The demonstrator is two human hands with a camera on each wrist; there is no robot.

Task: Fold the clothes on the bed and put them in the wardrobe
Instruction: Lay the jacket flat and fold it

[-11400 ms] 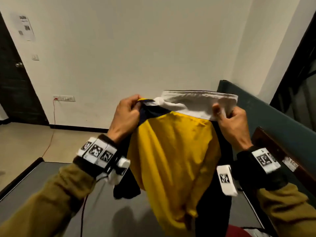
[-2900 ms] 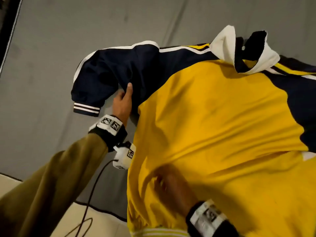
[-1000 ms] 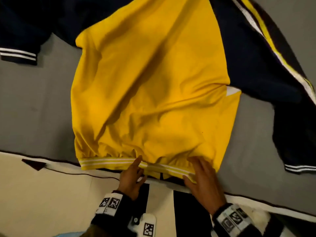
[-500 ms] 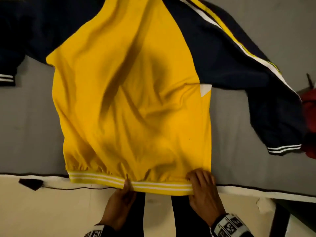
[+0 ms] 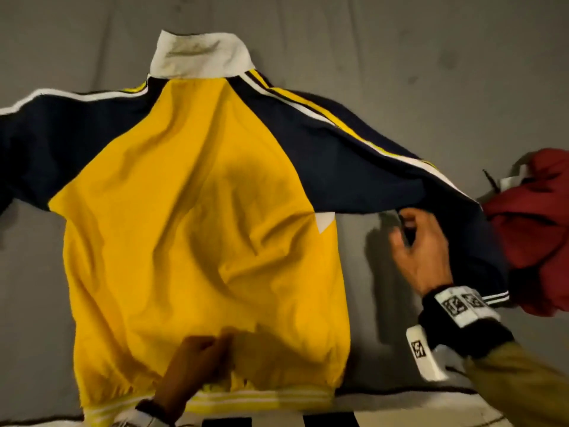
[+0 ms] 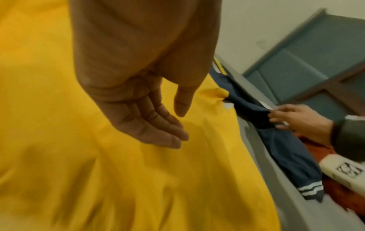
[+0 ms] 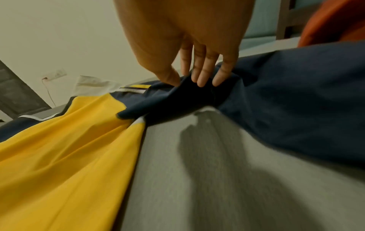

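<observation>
Grey bed sheet [image 5: 431, 72] fills view; near mattress edge [image 5: 400, 392] at bottom; bare sheet far and between body and right sleeve. Yellow-navy track jacket [image 5: 200, 211] spread flat, collar far. Red garment [image 5: 535, 241] at right edge, touching sleeve. Right hand [image 5: 421, 251] pinches navy right sleeve [image 7: 276, 101]. Left hand [image 5: 197, 362], fingers relaxed, rests near hem.

Jacket [image 5: 200, 211] flat on bed [image 5: 462, 72], collar at 12 o'clock, hem at 6; second garment [image 5: 535, 241] at 3 o'clock, apparently overlapping the sleeve end
</observation>
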